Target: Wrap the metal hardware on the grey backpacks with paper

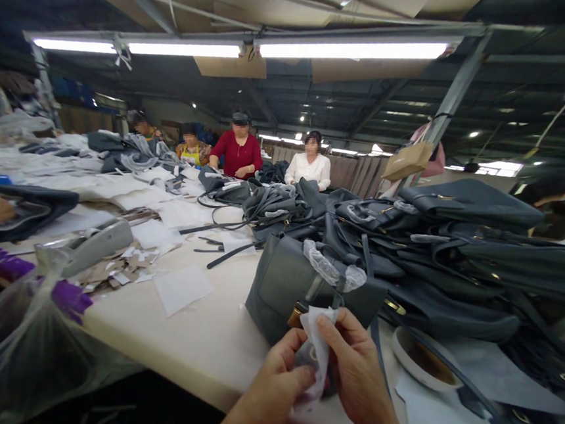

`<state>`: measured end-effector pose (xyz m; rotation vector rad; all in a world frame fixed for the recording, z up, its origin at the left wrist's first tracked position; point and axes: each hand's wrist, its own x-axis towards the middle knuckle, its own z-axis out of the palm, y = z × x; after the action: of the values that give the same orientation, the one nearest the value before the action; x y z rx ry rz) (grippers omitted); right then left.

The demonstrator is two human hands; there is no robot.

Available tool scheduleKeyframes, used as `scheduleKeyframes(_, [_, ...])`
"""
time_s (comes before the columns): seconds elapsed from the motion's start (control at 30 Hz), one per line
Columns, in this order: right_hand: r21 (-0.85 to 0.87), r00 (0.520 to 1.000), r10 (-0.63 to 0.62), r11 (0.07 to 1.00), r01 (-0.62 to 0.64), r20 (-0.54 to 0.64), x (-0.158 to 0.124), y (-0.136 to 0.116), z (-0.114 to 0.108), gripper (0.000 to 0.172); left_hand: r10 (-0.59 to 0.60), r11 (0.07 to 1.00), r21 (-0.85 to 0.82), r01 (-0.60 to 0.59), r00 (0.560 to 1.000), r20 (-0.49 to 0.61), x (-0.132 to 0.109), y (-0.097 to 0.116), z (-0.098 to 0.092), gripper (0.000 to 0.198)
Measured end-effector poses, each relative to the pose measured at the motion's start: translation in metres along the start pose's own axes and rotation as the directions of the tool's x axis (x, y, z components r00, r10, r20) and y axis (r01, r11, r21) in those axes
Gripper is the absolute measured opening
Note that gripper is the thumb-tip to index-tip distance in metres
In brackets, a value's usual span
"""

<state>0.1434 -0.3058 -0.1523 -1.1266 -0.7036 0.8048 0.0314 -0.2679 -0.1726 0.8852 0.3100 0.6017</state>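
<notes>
Tissue paper crumples at 6 o'clock, pinched firmly by the curled fingers of our left hand and right hand, just before a grey handbag sitting on the desk.

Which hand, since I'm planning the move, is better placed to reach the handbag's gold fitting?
Probably the left hand: its fingers sit just below the gold fitting on the gray handbag. The right hand lies farther off, across the white tissue both hands hold.
</notes>
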Motion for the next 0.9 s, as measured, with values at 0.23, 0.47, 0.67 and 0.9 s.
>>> scheduleKeyframes(0.23, [-0.237, 0.939, -0.289, 0.941, 0.243, -0.187, 0.001, 0.005, 0.018, 0.035, 0.390, 0.834, 0.417, -0.361, 0.921, 0.017, -0.009, -0.013, 0.003, 0.050])
scheduleKeyframes(0.47, [-0.089, 0.981, -0.166, 0.984, 0.157, -0.105, 0.002, 0.000, 0.013, 0.034, 0.510, 0.720, 0.615, -0.321, 0.846, -0.155, -0.002, -0.025, -0.007, 0.029])
scheduleKeyframes(0.67, [0.074, 0.989, -0.114, 0.990, 0.120, -0.090, 0.006, -0.004, 0.005, 0.031, 0.450, 0.758, 0.586, -0.285, 0.880, -0.154, 0.006, -0.019, -0.014, 0.043])
scheduleKeyframes(0.9, [-0.204, 0.951, -0.260, 0.953, 0.225, -0.169, 0.013, -0.001, -0.001, 0.036, 0.600, 0.677, 0.638, -0.367, 0.777, -0.189, 0.010, -0.025, -0.010, 0.031])
